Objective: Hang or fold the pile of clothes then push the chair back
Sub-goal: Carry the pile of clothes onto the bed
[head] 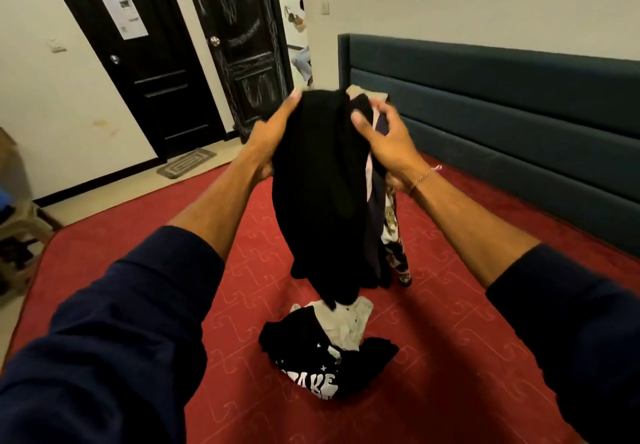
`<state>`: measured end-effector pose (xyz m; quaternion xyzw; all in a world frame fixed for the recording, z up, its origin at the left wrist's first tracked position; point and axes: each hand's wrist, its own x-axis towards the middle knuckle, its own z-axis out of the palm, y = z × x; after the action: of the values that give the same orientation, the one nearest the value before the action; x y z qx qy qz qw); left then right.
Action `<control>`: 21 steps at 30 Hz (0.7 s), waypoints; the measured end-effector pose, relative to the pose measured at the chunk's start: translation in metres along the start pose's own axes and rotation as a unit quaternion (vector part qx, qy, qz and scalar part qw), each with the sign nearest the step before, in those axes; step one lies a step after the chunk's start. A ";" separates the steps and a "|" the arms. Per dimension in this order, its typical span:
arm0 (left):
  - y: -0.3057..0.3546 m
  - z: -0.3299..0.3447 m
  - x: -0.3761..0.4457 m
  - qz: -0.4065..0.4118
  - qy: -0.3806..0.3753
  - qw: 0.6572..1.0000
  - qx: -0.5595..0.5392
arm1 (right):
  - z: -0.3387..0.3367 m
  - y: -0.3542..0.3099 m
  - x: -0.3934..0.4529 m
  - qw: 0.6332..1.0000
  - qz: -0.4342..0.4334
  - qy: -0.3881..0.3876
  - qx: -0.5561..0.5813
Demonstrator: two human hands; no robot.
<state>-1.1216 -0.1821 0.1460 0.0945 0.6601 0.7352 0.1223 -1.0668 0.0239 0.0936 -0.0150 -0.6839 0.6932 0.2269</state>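
Holding a bunch of clothes point(322, 187) up over the bed, I see both my hands on it. The bunch is mostly a big black piece that hangs down long and soft. Behind it, on the right side, I can see a dark blue piece and a piece with a black and white pattern point(394, 246) peeking out. A bit of tan cloth shows at the very top.

My left hand point(273, 135) is on the left side of the bunch, fingers curled round the black cloth, with the thumb up near the top edge. My right hand point(388, 142) is on the right side, thumb pressed on the front of the black piece and fingers bent round the pieces behind. There is a thin pink string band point(426, 175) on that wrist. Both my arms have dark blue sleeves point(114, 326).

The low end of the bunch hangs just above a small pile of clothes point(329, 350) on the bed. That pile has a black shirt with white letters and a grey piece under it. I cannot tell if the hanging end touches the pile.

The bed has a red cover point(467, 339) with swirly lines and a dark green headboard point(502, 104). Two black doors point(156, 73) stand at the far left.
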 end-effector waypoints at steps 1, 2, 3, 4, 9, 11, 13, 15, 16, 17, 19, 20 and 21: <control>-0.025 -0.013 0.004 -0.024 0.030 0.999 0.026 | 0.001 0.024 -0.005 1.000 0.022 0.001 -0.021; -0.053 -0.026 0.007 -0.037 0.055 0.995 0.069 | 0.001 0.046 -0.013 0.998 0.041 -0.001 -0.046; -0.083 -0.039 0.008 -0.052 0.073 0.987 0.131 | 0.002 0.070 -0.020 0.996 0.056 -0.005 -0.075; -0.112 -0.051 0.004 -0.069 0.080 0.977 0.187 | 0.002 0.092 -0.028 0.991 0.071 -0.009 -0.109; -0.225 -0.090 -0.026 -0.184 0.061 0.927 0.322 | 0.003 0.180 -0.071 0.959 0.189 -0.009 -0.209; -0.248 -0.100 -0.037 -0.219 0.050 0.900 0.373 | 0.007 0.196 -0.085 0.953 0.208 -0.012 -0.219; -0.265 -0.114 -0.040 -0.225 0.091 0.883 0.402 | 0.014 0.206 -0.091 0.956 0.196 -0.007 -0.218; -0.275 -0.130 -0.037 -0.213 0.181 0.874 0.397 | 0.021 0.213 -0.093 0.965 0.142 -0.006 -0.221; -0.277 -0.136 -0.036 -0.204 0.223 0.873 0.384 | 0.024 0.214 -0.093 0.969 0.110 -0.009 -0.223; -0.278 -0.142 -0.035 -0.196 0.245 0.873 0.374 | 0.026 0.214 -0.094 0.971 0.076 -0.013 -0.225; -0.283 -0.150 -0.033 -0.193 0.226 0.880 0.371 | 0.031 0.221 -0.091 0.964 0.040 -0.039 -0.259; -0.289 -0.153 -0.034 -0.194 0.194 0.885 0.377 | 0.034 0.226 -0.090 0.952 0.039 -0.063 -0.296; -0.296 -0.152 -0.036 -0.198 0.158 0.884 0.393 | 0.036 0.233 -0.089 0.935 0.054 -0.094 -0.338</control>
<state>-1.1165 -0.3081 -0.1643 -0.1147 0.9102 0.3817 0.1123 -1.0671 -0.0306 -0.1521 -0.0631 -0.8943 0.4303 0.1052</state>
